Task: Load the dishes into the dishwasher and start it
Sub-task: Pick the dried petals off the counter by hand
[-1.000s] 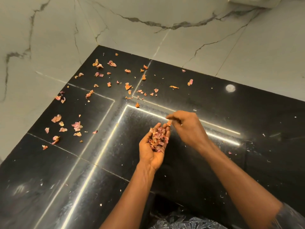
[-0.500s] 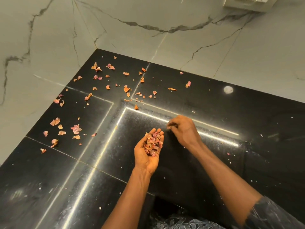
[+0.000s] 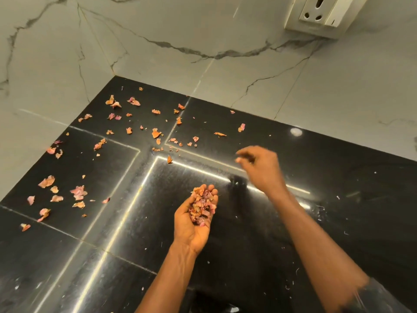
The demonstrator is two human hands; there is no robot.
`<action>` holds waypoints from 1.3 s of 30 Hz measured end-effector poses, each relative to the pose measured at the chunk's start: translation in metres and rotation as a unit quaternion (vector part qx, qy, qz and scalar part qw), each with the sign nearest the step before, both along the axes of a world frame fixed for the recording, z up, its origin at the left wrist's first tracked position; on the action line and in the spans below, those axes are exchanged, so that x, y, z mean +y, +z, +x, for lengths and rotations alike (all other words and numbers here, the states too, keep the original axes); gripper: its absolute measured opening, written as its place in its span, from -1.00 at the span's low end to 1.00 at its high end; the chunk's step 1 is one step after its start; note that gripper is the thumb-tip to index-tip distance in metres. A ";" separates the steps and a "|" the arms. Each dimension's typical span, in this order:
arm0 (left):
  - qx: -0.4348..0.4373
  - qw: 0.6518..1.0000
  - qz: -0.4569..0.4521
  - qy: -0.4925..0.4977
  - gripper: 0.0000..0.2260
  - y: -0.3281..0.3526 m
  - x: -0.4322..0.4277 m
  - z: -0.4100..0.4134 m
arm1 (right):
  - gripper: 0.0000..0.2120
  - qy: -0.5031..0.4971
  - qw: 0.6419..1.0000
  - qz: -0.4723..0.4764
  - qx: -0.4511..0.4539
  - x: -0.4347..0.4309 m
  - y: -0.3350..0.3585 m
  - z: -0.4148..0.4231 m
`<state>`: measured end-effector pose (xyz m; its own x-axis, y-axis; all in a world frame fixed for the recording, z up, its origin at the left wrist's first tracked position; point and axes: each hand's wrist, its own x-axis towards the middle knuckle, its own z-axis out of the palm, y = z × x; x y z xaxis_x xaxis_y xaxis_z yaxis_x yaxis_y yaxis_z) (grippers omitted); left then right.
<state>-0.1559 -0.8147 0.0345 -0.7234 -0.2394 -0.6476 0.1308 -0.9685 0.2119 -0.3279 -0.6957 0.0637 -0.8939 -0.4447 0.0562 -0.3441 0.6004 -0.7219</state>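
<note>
Head view: left hand (image 3: pixel 191 230) palm-up, cupped round peel scraps (image 3: pixel 202 206), long axis toward wall (image 3: pixel 158 41); right hand (image 3: pixel 259 168) blurred above bench (image 3: pixel 338 222), grip indeterminable.

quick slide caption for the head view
Left hand cups a heap of dry pink-orange peel flakes over a glossy black stone counter strewn with more; blurred right hand hovers beyond.

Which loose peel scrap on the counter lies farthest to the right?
The pink scrap beside the thin orange sliver; all other loose scraps lie further left.
</note>
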 end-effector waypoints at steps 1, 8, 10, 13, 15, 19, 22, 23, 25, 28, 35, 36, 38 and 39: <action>-0.002 1.000 -0.004 0.000 -0.73 0.001 -0.001 0.000 | -0.79 -0.059 0.998 0.033 0.003 0.006 -0.008 -0.025; -0.019 1.000 -0.022 -0.008 -0.72 0.012 -0.001 0.003 | -0.60 -0.151 0.955 0.250 -0.060 -0.008 -0.044 -0.119; -0.029 0.999 -0.025 -0.007 -0.72 0.012 -0.001 0.006 | -0.61 -0.116 0.963 0.239 -0.042 -0.031 -0.047 -0.126; -0.038 0.999 -0.027 -0.010 -0.71 0.012 -0.003 0.013 | -0.67 -0.047 0.971 0.233 -0.015 -0.066 -0.050 -0.135; -0.044 0.998 -0.032 -0.013 -0.71 0.012 -0.004 0.018 | -0.67 -0.003 0.970 0.241 0.008 -0.084 -0.051 -0.142; -0.051 0.998 -0.042 -0.019 -0.67 0.013 -0.007 0.026 | -0.53 0.089 0.953 0.283 0.062 -0.100 -0.053 -0.163; -0.052 0.998 -0.041 -0.017 -0.68 0.012 -0.007 0.025 | -0.50 0.152 0.929 0.327 0.080 -0.098 -0.053 -0.177; -0.050 0.998 -0.036 -0.016 -0.69 0.011 -0.006 0.024 | -0.53 0.160 0.926 0.331 0.083 -0.096 -0.054 -0.179; -0.049 0.998 -0.025 -0.012 -0.70 0.010 -0.004 0.023 | -0.62 0.161 0.928 0.321 0.096 -0.087 -0.057 -0.175; -0.046 0.999 -0.017 -0.014 -0.70 0.006 -0.002 0.021 | -0.76 0.137 0.935 0.285 0.157 -0.069 -0.069 -0.159; -0.037 0.999 -0.009 -0.013 -0.69 0.004 -0.004 0.012 | -0.77 0.030 0.983 0.169 0.063 -0.047 -0.064 -0.116; -0.038 0.999 -0.008 -0.012 -0.69 0.005 -0.005 0.008 | -0.76 0.028 0.987 0.152 0.039 -0.048 -0.059 -0.109; -0.037 0.999 -0.001 -0.011 -0.69 0.006 -0.006 0.006 | -0.77 0.039 0.994 0.104 -0.008 -0.050 -0.044 -0.083; -0.033 0.999 0.006 -0.009 -0.70 0.006 -0.006 0.003 | -0.78 0.040 0.996 0.070 -0.033 -0.050 -0.035 -0.069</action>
